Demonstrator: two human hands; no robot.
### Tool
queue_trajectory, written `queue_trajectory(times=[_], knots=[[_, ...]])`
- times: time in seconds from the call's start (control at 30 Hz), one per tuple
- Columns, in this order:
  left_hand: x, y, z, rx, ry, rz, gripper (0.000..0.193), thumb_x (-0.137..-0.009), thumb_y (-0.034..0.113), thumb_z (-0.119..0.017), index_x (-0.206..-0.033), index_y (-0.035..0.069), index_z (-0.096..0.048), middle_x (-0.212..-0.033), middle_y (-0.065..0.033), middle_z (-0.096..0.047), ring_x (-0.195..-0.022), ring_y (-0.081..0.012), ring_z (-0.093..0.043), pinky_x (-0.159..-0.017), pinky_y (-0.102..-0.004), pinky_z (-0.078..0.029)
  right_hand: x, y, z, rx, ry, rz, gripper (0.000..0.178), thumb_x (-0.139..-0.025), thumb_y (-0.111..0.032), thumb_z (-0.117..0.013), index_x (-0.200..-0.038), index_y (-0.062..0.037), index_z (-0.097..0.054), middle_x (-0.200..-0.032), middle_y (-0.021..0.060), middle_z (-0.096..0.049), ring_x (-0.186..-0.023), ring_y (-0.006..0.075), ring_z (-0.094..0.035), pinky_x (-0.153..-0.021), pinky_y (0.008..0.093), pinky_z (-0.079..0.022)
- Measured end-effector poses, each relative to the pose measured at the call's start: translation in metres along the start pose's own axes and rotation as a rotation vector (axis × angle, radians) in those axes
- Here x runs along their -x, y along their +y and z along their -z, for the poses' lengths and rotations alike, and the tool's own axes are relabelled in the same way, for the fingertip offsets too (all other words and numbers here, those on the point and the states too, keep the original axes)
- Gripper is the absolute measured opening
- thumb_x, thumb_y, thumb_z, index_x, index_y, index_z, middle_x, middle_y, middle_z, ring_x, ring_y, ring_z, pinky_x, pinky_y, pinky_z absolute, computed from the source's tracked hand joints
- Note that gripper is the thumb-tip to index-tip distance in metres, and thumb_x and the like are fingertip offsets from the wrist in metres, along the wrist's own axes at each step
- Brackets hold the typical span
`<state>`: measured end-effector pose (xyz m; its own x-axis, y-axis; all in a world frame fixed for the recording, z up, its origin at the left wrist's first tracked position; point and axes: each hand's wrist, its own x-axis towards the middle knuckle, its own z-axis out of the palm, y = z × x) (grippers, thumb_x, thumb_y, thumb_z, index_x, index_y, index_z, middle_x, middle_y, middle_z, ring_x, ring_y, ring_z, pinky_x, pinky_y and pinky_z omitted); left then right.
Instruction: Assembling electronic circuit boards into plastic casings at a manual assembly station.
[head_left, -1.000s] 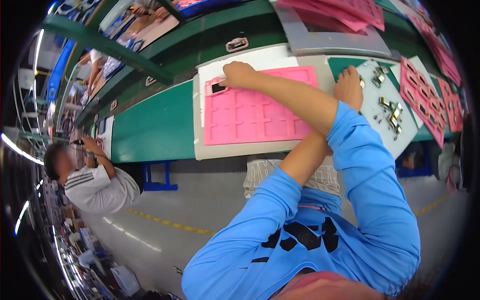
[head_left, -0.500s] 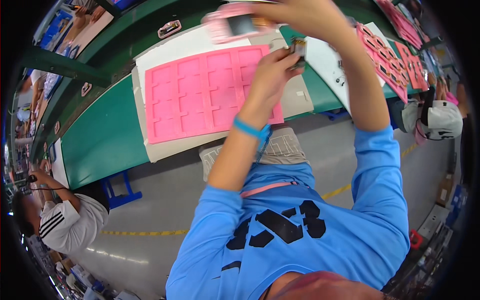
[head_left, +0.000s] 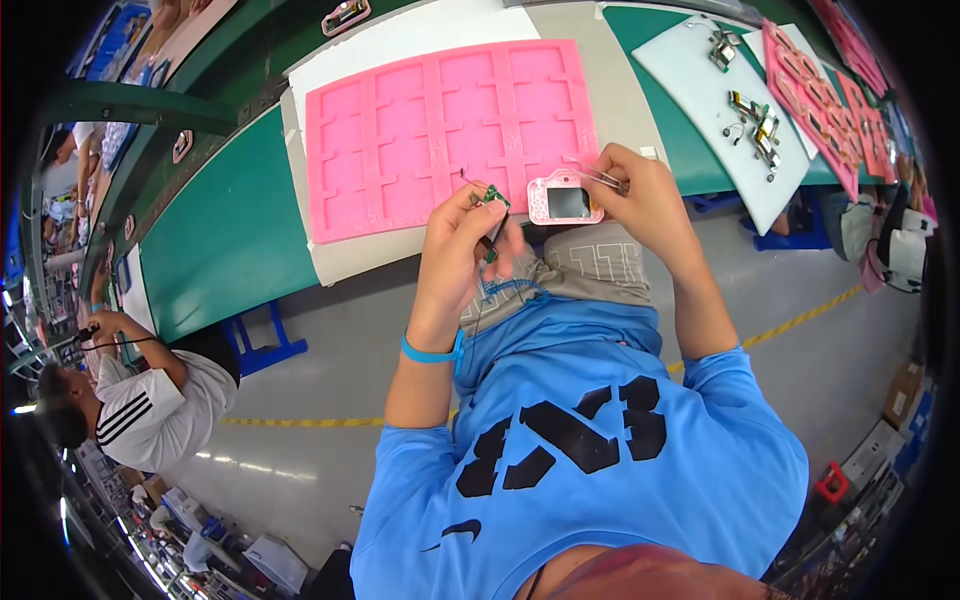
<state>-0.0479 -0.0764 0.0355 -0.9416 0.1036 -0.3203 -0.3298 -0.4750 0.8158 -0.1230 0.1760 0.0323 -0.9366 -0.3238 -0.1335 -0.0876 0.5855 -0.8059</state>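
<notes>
1. Circuit board [head_left: 496,196] is in the left hand [head_left: 450,243], whose fingers are pinched together on it; a thin wire sticks out above them.
2. Right hand [head_left: 648,203] has its fingers nearly closed on tweezers [head_left: 612,181], and they seem to grip also the right edge of the pink casing [head_left: 566,204], just right of the left fingers.
3. I judge this unit to be partway: board and casing are not joined.
4. Farther right of the right fingers, loose electronic parts [head_left: 757,122] remain on a white sheet [head_left: 690,105]; beyond, a loaded tray [head_left: 848,180] looks already done.
5. Compared with half a second ago, the casing is lower, no longer blurred above the pink tray [head_left: 437,110], and both hands are nearer the body.
</notes>
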Motion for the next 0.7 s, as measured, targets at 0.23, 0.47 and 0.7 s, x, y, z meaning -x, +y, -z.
queue_trajectory(times=[0.23, 0.47, 0.7], knots=[[-0.011, -0.015, 0.002, -0.091, 0.054, -0.019, 0.006, -0.104, 0.013, -0.062, -0.1, 0.01, -0.06, -0.074, 0.0, -0.058, -0.056, -0.0063, -0.047, -0.047, -0.0194, -0.034, -0.031, 0.01, 0.008, 0.098, -0.024, 0.099, 0.01, -0.095, -0.01, -0.076, -0.097, -0.0008, -0.073, -0.073, 0.0036, -0.071, -0.058, 0.0102, -0.055, -0.056, 0.0243, -0.04], [-0.021, -0.005, -0.019, -0.122, 0.044, -0.024, 0.006, -0.103, 0.012, -0.063, -0.106, 0.007, -0.062, -0.074, -0.0018, -0.059, -0.056, -0.0071, -0.048, -0.046, -0.0189, -0.035, -0.025, 0.027, 0.009, -0.136, -0.013, 0.135, 0.032, -0.086, -0.007, -0.084, -0.117, -0.0016, -0.076, -0.07, 0.0001, -0.065, -0.058, 0.0085, -0.048, -0.055, 0.0241, -0.035], [-0.042, -0.001, -0.043, -0.34, 0.05, -0.001, 0.02, -0.102, 0.01, -0.068, -0.119, 0.002, -0.062, -0.086, -0.0101, -0.071, -0.062, -0.0117, -0.06, -0.049, -0.0186, -0.041, -0.007, 0.041, 0.009, -0.382, -0.024, 0.191, 0.063, -0.074, -0.001, -0.091, -0.134, -0.0048, -0.074, -0.068, -0.0046, -0.054, -0.06, 0.0054, -0.041, -0.056, 0.0215, -0.028]])
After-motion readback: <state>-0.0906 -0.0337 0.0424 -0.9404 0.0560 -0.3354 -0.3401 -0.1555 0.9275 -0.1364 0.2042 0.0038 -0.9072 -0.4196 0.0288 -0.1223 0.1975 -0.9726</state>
